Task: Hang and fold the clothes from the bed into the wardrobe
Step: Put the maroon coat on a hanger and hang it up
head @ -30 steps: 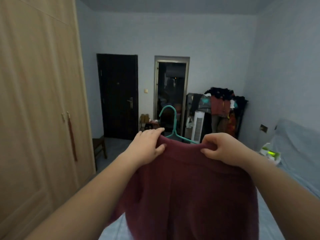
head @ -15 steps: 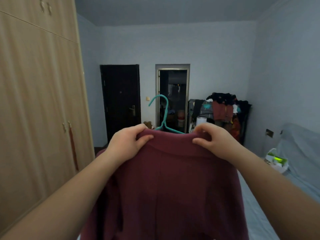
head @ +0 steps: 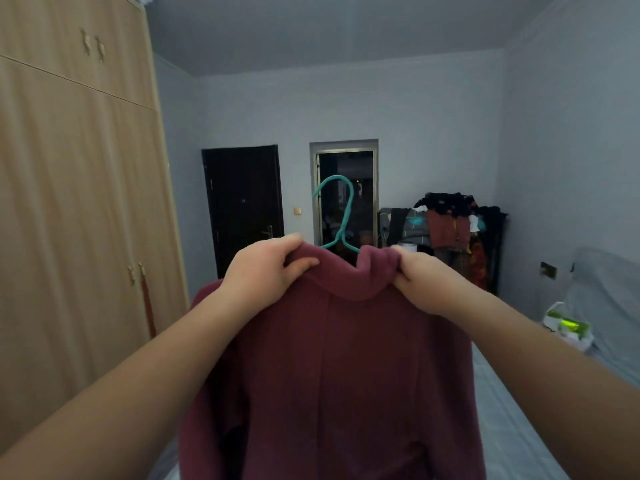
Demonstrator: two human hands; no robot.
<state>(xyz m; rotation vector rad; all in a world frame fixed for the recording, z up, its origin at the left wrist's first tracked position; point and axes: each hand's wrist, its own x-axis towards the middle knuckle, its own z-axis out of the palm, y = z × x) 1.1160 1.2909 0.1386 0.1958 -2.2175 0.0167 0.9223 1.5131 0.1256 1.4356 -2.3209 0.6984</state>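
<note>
A maroon garment [head: 346, 368] hangs in mid-air in front of the person, held up at chest height with its back panel and centre seam facing the camera. It sits on a teal hanger [head: 337, 216], whose hook rises above the collar while the shoulders of the hanger disappear into the neck opening. The collar sags in a dip between the two grips. The left hand [head: 266, 268] is closed on the collar's left side, thumb in front and fingers curled over the top edge. The right hand [head: 420, 277] pinches the collar's right side in the same way, gripping the fabric tight. Both bare forearms reach in from the lower corners.

Below and to the right of the garment lies the bed [head: 512, 427], covered in a pale sheet. The tall wooden wardrobe [head: 79, 220] fills the left side, its doors shut. On the far wall stand a dark door [head: 244, 206] and an open doorway [head: 346, 199]. Beside the doorway to the right, a rack piled with clothes [head: 453, 226] stands against the corner. A white bag with something green [head: 566, 325] rests near the head of the bed.
</note>
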